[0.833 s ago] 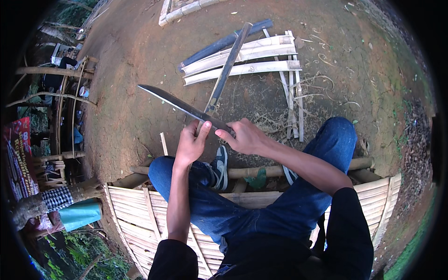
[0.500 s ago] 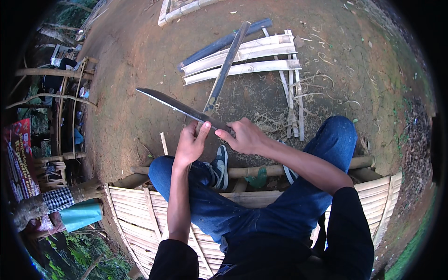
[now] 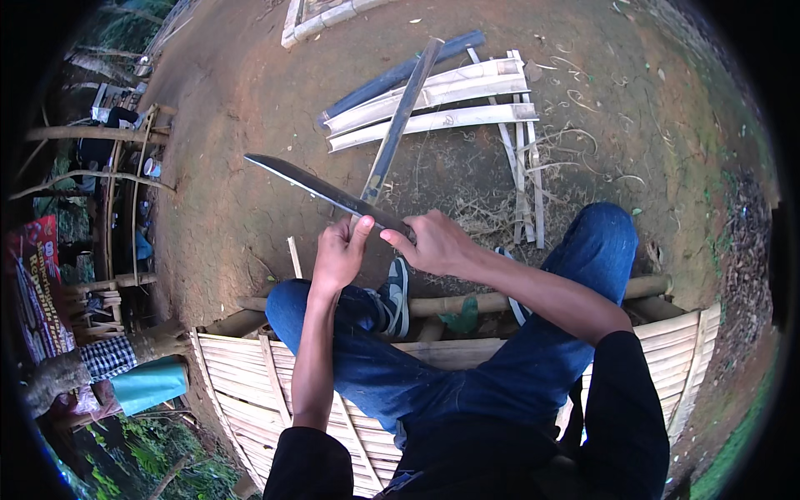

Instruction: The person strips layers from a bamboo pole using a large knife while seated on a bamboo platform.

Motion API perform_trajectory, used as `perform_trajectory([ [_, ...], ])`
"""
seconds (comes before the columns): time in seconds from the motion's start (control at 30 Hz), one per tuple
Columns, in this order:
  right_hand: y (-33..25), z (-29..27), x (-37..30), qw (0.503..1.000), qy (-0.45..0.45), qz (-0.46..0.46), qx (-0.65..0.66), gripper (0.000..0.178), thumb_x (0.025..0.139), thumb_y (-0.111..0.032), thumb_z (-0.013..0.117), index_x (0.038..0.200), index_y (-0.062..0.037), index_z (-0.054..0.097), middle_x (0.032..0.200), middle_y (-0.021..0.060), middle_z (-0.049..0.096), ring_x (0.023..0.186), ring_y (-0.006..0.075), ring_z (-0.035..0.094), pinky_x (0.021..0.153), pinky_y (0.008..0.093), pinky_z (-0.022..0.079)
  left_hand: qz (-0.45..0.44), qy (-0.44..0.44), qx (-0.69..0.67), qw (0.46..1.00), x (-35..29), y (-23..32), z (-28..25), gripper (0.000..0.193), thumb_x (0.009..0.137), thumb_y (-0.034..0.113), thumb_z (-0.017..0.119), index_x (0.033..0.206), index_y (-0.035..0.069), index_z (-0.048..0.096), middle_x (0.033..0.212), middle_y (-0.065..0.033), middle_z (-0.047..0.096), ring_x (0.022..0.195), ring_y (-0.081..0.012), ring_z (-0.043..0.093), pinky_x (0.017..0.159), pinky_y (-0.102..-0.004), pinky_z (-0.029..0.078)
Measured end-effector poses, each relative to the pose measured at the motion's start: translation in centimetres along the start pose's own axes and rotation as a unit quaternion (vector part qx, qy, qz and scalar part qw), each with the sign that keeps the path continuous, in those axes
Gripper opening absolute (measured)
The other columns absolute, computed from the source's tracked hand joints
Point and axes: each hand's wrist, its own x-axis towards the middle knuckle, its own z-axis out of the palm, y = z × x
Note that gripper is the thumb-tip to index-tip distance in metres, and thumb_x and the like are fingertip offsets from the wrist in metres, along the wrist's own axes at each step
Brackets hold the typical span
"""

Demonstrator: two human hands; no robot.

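Note:
My right hand (image 3: 440,245) is closed round the handle end of a machete (image 3: 308,182), its dark blade pointing up to the left. The long dark-skinned bamboo strip (image 3: 403,117) slants away from me, far end up to the right, with the blade lying across its near end. My left hand (image 3: 337,257) grips that near end from below, thumb raised against the machete near the crossing. The handle is mostly hidden by my right fingers. Both hands are close together above the ground, between my knees.
Split bamboo pieces (image 3: 433,123) and a dark bamboo length (image 3: 450,48) lie on the ground ahead, beside thin slats (image 3: 520,179) and curled shavings (image 3: 475,208). I sit on a bamboo-slat bench (image 3: 237,367) with a bamboo pole (image 3: 433,306) along its front. A banner (image 3: 42,283) hangs far left.
Almost nothing differs. The view has shifted slightly; both hands keep their grips, and the machete still crosses the bamboo strip at nearly the same place.

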Motion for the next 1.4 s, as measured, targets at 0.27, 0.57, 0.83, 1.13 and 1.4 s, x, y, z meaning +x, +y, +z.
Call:
perform_trajectory([
  [0.27,0.1,-0.3,0.2,1.000,0.010,-0.006,-0.024,0.064,0.093,-0.050,0.053,0.073,0.0092,0.062,0.055,0.0270,0.054,0.053,0.0416,0.060,0.055,0.0459,0.047,-0.011,0.042,0.083,0.996,0.2,0.5,0.1,0.050,0.094,0.041,0.062,0.078,-0.006,0.060,0.053,-0.0071,0.046,0.056,-0.0105,0.043,0.051,-0.0339,0.040],
  [0.57,0.5,-0.5,0.5,0.997,-0.058,-0.002,0.060,0.067,0.093,-0.053,0.051,0.065,0.0081,0.060,0.051,0.0262,0.051,0.050,0.0391,0.057,0.054,0.0462,0.045,0.009,0.039,0.028,0.999,-0.4,1.0,0.3,0.048,0.095,0.040,0.061,0.089,-0.007,0.065,0.055,-0.0097,0.049,0.058,-0.0117,0.045,0.054,-0.0352,0.042],
  [0.83,0.1,-0.9,0.4,0.996,-0.063,-0.002,0.063,0.065,0.095,-0.049,0.050,0.065,0.0082,0.059,0.049,0.0237,0.048,0.045,0.0330,0.053,0.050,0.0444,0.041,0.020,0.052,0.075,0.996,-0.3,0.8,0.3,0.053,0.093,0.045,0.062,0.085,-0.007,0.064,0.054,-0.0168,0.049,0.053,-0.0145,0.043,0.052,-0.0370,0.042],
  [1.13,-0.7,-1.0,-0.1,0.999,-0.038,0.028,0.001,0.062,0.093,-0.048,0.054,0.068,0.0083,0.062,0.053,0.0274,0.053,0.052,0.0420,0.059,0.055,0.0476,0.047,0.035,0.057,0.087,0.994,0.0,-0.8,0.5,0.056,0.092,0.047,0.062,0.074,-0.005,0.060,0.051,-0.0159,0.047,0.047,-0.0179,0.043,0.048,-0.0367,0.040],
  [1.4,-0.7,-0.7,-0.3,0.998,0.003,0.004,-0.064,0.068,0.091,-0.055,0.053,0.067,0.0069,0.065,0.055,0.0262,0.059,0.055,0.0417,0.065,0.053,0.0484,0.053,0.040,0.052,0.077,0.995,-0.3,-0.4,0.4,0.053,0.094,0.046,0.061,0.070,-0.002,0.058,0.051,-0.0117,0.051,0.046,-0.0181,0.051,0.049,-0.0356,0.041],
])
